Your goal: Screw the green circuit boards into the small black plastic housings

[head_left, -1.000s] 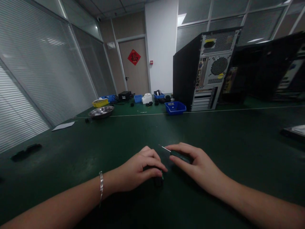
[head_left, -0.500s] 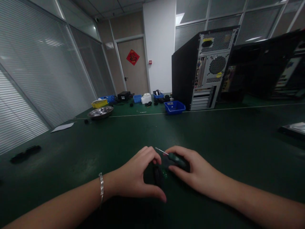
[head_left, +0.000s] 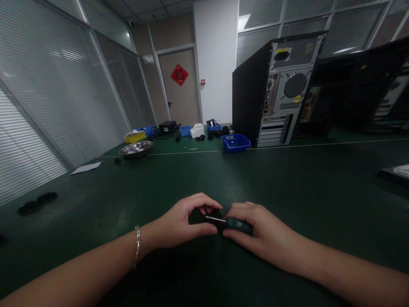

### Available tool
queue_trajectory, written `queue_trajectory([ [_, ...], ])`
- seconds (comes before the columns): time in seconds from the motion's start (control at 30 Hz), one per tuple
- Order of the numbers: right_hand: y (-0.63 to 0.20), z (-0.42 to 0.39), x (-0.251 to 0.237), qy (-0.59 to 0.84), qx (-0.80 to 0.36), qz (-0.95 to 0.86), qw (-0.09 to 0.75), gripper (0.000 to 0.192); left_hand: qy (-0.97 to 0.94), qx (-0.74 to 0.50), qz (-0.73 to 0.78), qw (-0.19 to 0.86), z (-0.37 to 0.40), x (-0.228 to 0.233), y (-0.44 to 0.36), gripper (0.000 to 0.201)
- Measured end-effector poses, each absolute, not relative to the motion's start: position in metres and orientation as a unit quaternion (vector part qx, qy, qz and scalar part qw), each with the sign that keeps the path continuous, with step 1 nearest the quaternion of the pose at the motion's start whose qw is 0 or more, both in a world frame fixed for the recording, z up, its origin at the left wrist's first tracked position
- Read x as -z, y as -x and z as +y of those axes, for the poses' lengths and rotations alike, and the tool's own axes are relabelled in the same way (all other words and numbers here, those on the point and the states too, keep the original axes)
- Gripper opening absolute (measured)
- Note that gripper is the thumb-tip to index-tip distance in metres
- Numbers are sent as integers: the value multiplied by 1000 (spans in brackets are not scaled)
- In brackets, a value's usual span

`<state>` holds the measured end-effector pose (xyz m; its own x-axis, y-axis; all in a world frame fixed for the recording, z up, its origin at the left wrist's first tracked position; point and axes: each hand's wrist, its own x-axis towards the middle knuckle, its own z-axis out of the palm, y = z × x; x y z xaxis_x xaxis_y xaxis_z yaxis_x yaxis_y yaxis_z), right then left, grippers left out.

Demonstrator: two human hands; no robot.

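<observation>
A screwdriver (head_left: 239, 225) with a dark green handle and a thin metal shaft lies in my right hand (head_left: 263, 232). The fingers are wrapped round the handle, and the shaft points left. Its tip is between the thumb and fingers of my left hand (head_left: 188, 219). There, a small black part (head_left: 216, 212) shows between the curled fingers; most of it is hidden and its kind is unclear. Both hands are low over the dark green table (head_left: 179, 175), close together.
A blue bin (head_left: 235, 144) stands near a computer tower (head_left: 252, 94) at the back. A metal bowl (head_left: 136, 148), a yellow tray (head_left: 134, 137) and a white sheet (head_left: 85, 168) are on the left. A black object (head_left: 37, 203) lies far left, a flat drive-like item (head_left: 396, 174) far right.
My left thumb and fingers have closed in around the black part. The screwdriver's tip has dropped and come between the left fingers. The view has shifted slightly.
</observation>
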<state>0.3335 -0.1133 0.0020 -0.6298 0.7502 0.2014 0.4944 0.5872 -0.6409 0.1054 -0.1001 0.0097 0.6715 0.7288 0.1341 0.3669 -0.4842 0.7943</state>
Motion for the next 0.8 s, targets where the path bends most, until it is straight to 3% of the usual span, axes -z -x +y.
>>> queue_trajectory([
  [0.13,-334,-112,-5,381,-280,-838,273,16,-813,-235,331,417,-99,-9,-105,34],
  [0.33,-337,-111,-7,386,-302,-809,325,14,-782,-237,355,454,-100,-6,-104,26],
  [0.8,-336,-112,-7,308,-310,-844,312,10,-814,-222,318,432,-98,0,-106,24],
])
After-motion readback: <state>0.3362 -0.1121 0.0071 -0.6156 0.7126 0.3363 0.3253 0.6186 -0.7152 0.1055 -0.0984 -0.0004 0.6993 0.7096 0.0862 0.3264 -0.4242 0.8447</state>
